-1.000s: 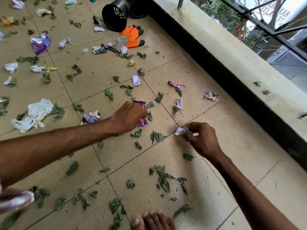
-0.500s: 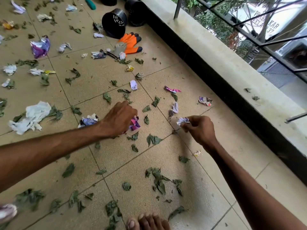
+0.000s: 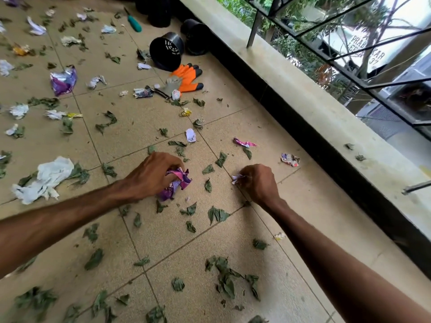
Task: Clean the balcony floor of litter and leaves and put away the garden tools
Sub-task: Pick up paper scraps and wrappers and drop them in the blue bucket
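Litter: crumpled purple wrapper gripped by left hand; small white scrap pinched by right hand; leaves scattered on floor.

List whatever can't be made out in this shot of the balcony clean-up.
All in the head view:
- Purple wrapper: print hidden by the left hand gripping it.
- Paper scrap: mostly covered by the right hand pinching it.
- Green-handled tool: working end too small to identify.
- Black pot at the far end: cut off by the top edge.
- Sign outside: lettering broken up by the window grille.
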